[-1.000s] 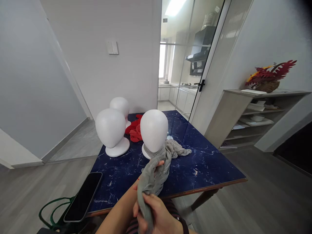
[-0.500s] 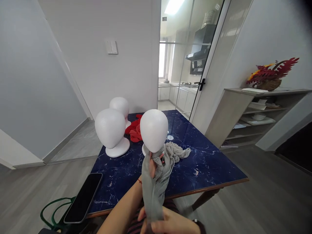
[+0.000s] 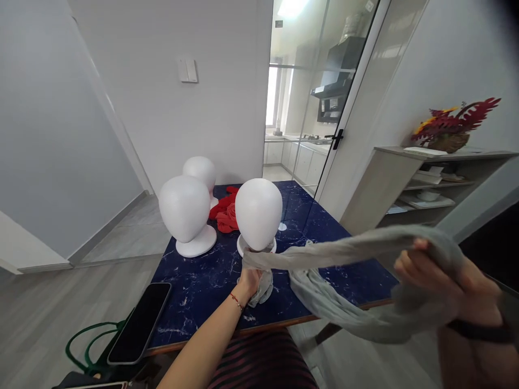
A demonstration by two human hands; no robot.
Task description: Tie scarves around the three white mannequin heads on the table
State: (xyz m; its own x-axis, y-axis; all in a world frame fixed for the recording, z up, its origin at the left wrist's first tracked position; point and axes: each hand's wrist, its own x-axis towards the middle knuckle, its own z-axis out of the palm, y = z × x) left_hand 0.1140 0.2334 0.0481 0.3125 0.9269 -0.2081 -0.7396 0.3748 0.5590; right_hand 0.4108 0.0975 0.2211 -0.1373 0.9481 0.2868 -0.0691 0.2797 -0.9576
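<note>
A dark bag with green looped handles (image 3: 87, 346) sits at far left, its inside hidden. Along the dark blue marbled table (image 3: 182, 302) come a black phone (image 3: 140, 324), two white egg-shaped mannequin heads (image 3: 184, 208), and crumpled red cloth (image 3: 227, 219). The left hand (image 3: 251, 280), fingers covered so its grip cannot be told, touches a grey sheer scarf (image 3: 344, 253) below a third white head (image 3: 258, 213). The scarf stretches rightward past a grey shelf unit (image 3: 365, 189) holding papers and a white bowl (image 3: 427, 195). The blurred right hand (image 3: 440, 275) clutches it. A brown wicker basket (image 3: 449, 143) holds red and yellow leaves (image 3: 450, 123).
</note>
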